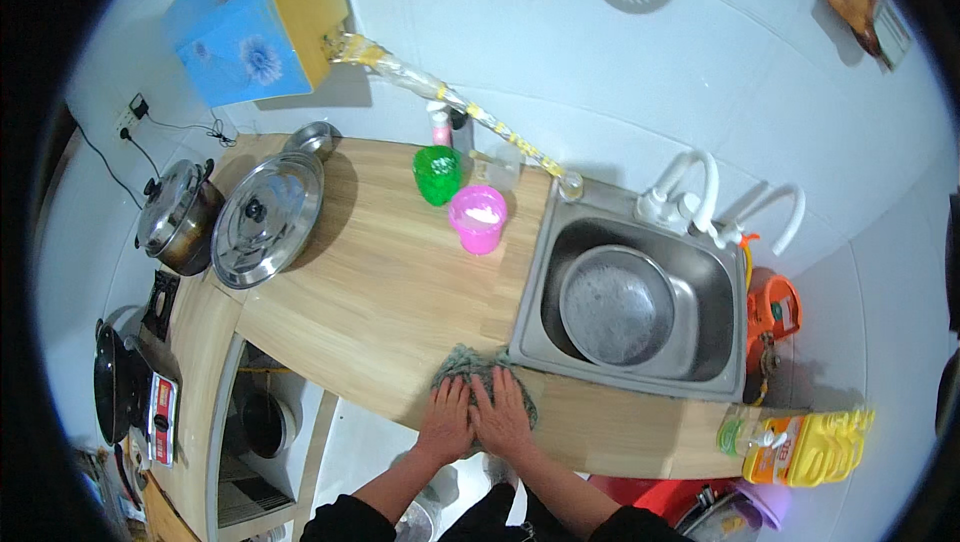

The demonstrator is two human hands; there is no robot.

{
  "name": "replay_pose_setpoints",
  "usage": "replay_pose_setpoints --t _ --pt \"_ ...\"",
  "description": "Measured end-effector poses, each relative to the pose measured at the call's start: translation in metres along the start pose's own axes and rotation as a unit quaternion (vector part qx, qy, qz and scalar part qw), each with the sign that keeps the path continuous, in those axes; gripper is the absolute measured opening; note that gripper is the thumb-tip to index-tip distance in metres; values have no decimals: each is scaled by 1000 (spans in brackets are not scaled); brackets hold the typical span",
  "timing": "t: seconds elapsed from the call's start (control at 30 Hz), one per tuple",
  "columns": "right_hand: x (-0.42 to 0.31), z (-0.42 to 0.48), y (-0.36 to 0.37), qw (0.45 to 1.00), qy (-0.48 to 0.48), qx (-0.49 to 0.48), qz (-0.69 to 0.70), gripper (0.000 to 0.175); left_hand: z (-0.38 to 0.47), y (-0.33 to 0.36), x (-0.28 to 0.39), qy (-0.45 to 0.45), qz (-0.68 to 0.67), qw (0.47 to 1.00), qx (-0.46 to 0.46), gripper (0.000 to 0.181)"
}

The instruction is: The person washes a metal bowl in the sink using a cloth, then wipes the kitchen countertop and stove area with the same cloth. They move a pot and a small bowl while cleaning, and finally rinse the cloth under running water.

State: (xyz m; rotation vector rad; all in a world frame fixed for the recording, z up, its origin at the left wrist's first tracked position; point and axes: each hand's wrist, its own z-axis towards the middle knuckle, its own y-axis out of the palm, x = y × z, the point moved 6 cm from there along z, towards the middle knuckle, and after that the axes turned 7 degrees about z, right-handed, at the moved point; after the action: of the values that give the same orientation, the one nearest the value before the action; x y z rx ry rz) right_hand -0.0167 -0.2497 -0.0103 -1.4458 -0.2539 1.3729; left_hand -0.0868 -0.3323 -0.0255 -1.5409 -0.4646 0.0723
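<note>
My left hand (448,419) and my right hand (501,411) lie side by side, fingers pointing away from me, pressed flat on a grey-green cloth (469,362). The cloth is bunched on the front edge of the wood-look countertop (360,242), just left of the near corner of the stainless steel sink (525,347). A round metal basin (619,306) with some liquid or suds sits in the sink. Beyond my hands stand a pink cup (478,219) and a green container (438,174).
White faucets (701,189) rise behind the sink. Yellow bottles (810,448) stand at the right end. A large steel lid (266,219), a lidded pot (180,219) and a gas stove (161,418) are at left. Open shelves (255,422) lie below the counter.
</note>
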Motion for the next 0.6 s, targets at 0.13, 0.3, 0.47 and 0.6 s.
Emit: replay_pose_setpoints --t 0.13,0.3,0.47,0.6 --pt "-11 51 15 997 -73 4 7 55 17 -7 -39 -61 29 996 60 56" --pt "26 119 22 992 -96 78 -33 58 81 -12 -53 -134 57 984 105 62" --pt "84 159 7 983 51 98 -148 60 153 -11 -28 -79 57 995 26 55" --pt "116 195 -2 983 63 47 -167 63 190 4 -18 -71 35 988 132 56"
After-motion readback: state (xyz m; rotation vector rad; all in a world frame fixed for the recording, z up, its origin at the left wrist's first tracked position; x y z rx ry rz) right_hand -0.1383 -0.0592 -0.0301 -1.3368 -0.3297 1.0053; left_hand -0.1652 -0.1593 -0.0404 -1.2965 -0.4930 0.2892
